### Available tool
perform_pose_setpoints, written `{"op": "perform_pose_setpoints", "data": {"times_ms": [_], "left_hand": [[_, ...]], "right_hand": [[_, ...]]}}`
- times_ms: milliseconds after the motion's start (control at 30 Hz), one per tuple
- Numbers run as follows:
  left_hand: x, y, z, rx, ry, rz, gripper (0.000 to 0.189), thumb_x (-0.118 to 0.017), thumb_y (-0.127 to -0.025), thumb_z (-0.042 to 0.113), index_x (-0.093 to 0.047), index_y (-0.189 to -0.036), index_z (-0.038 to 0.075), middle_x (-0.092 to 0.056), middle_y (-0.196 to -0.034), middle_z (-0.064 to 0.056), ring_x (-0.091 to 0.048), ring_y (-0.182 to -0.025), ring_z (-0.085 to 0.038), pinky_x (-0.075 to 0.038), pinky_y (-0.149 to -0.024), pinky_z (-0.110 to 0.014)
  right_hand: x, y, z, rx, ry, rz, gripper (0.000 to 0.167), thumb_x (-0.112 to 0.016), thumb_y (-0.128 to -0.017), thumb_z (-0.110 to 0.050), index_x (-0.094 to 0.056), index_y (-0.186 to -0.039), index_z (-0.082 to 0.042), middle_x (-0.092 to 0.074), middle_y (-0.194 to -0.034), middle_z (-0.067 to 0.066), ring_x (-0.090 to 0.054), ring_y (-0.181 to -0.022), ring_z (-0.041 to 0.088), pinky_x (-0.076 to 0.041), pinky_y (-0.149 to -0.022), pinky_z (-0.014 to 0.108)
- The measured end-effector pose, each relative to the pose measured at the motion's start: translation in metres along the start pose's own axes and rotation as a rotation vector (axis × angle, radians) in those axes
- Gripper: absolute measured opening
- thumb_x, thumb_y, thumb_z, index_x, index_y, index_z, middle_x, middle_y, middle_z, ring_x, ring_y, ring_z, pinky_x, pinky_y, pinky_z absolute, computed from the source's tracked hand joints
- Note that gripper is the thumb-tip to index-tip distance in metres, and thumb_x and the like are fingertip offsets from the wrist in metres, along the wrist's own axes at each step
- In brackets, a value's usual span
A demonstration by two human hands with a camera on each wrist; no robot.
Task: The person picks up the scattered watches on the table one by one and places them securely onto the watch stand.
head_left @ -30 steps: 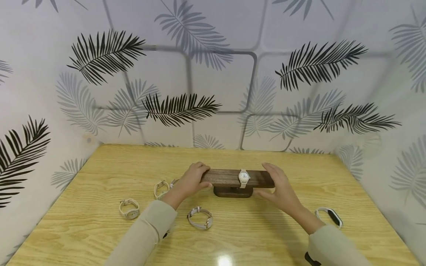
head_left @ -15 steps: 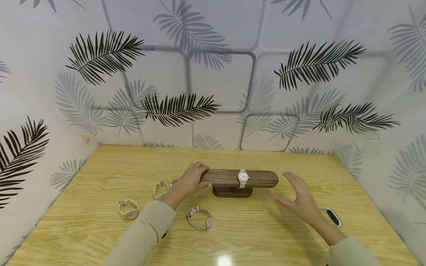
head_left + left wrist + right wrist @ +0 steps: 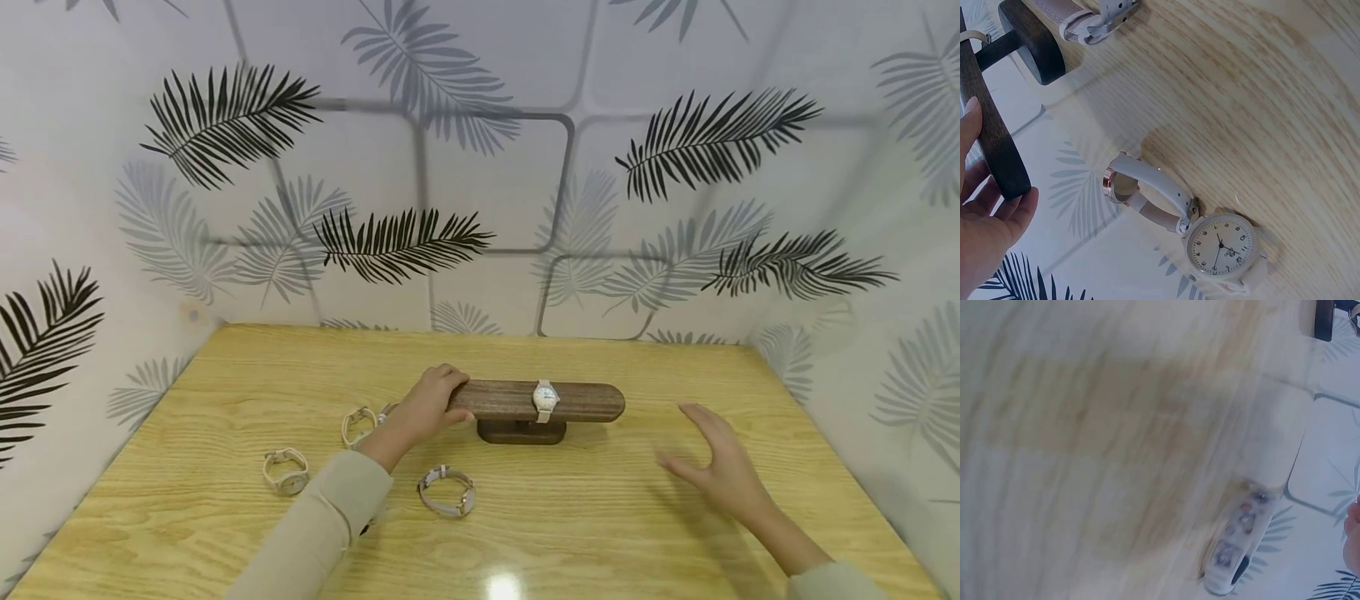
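A dark wooden watch stand [image 3: 502, 400] has a rounded bar on a short base. A pale-strapped watch [image 3: 545, 397] is fastened around the bar near its middle. My left hand [image 3: 423, 408] grips the bar's left end, thumb in front and fingers over the back. In the left wrist view that hand [image 3: 988, 231] curls around the bar's end. My right hand [image 3: 723, 471] hovers to the right of the stand, thumb and fingers spread apart, with nothing between them. A white fitness band [image 3: 1241, 537] lies on the table in the right wrist view; in the head view the right hand hides it.
On the wooden table [image 3: 585, 517], a cream watch [image 3: 293, 483] lies at the left. A pinkish-strapped watch [image 3: 468, 500] lies in front of the stand. Beside the left forearm are two more watches, one with a white round face [image 3: 1221, 245]. A leaf-patterned backdrop [image 3: 487, 192] rises behind.
My right hand has moved away from the bar's right end, to the right and slightly toward me, now covering the fitness band. The left hand keeps its grip on the bar.
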State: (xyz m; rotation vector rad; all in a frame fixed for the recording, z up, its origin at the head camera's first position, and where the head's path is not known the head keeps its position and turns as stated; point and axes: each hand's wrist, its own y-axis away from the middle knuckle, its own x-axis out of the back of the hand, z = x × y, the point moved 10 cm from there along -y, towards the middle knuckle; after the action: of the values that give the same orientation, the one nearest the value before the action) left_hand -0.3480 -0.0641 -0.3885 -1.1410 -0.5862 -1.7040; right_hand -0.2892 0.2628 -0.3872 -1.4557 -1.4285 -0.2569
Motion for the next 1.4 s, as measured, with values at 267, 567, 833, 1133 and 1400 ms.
{"op": "perform_pose_setpoints", "data": {"times_ms": [267, 567, 833, 1133, 1400], "left_hand": [[0.0, 0.0, 0.001, -0.012, -0.012, -0.008, 0.056, -0.067, -0.083, 0.028, -0.05, -0.129, -0.001, -0.052, -0.124, -0.016, -0.048, -0.116, -0.033, -0.044, -0.097, -0.044], [0.002, 0.001, 0.0, 0.0, 0.002, -0.004, 0.056, -0.068, -0.084, 0.027, -0.05, -0.129, -0.001, -0.051, -0.126, -0.015, -0.046, -0.118, -0.033, -0.043, -0.098, -0.044], [0.001, 0.0, -0.001, 0.0, -0.026, -0.006, 0.057, -0.067, -0.084, 0.029, -0.05, -0.129, -0.001, -0.051, -0.127, -0.015, -0.046, -0.12, -0.033, -0.043, -0.099, -0.044], [-0.001, -0.001, 0.001, -0.002, -0.039, -0.014, 0.056, -0.067, -0.084, 0.029, -0.05, -0.129, 0.0, -0.051, -0.127, -0.015, -0.046, -0.119, -0.032, -0.043, -0.098, -0.044], [-0.001, -0.002, 0.0, -0.007, -0.043, -0.008, 0.056, -0.066, -0.084, 0.029, -0.05, -0.129, 0.0, -0.051, -0.126, -0.015, -0.046, -0.119, -0.032, -0.043, -0.099, -0.044]], "right_hand": [[0.014, 0.019, 0.016, -0.031, 0.036, -0.041, 0.079, -0.084, -0.06, -0.01, -0.044, -0.125, 0.012, -0.046, -0.124, 0.034, -0.042, -0.111, 0.053, -0.039, -0.082, 0.067], [0.029, 0.039, 0.049, -0.154, 0.077, -0.145, 0.084, -0.085, -0.062, -0.018, -0.043, -0.127, 0.011, -0.045, -0.124, 0.037, -0.043, -0.108, 0.057, -0.04, -0.08, 0.067], [0.028, 0.051, 0.064, -0.211, 0.116, -0.319, 0.087, -0.084, -0.062, -0.023, -0.041, -0.128, 0.013, -0.043, -0.123, 0.041, -0.043, -0.107, 0.061, -0.041, -0.081, 0.068], [0.019, 0.06, 0.079, -0.188, 0.109, -0.468, 0.088, -0.084, -0.062, -0.025, -0.041, -0.125, 0.019, -0.047, -0.119, 0.042, -0.046, -0.105, 0.06, -0.043, -0.08, 0.066], [0.011, 0.058, 0.088, -0.085, 0.13, -0.475, 0.086, -0.084, -0.062, -0.026, -0.044, -0.123, 0.02, -0.052, -0.115, 0.039, -0.052, -0.102, 0.054, -0.043, -0.083, 0.063]]}}
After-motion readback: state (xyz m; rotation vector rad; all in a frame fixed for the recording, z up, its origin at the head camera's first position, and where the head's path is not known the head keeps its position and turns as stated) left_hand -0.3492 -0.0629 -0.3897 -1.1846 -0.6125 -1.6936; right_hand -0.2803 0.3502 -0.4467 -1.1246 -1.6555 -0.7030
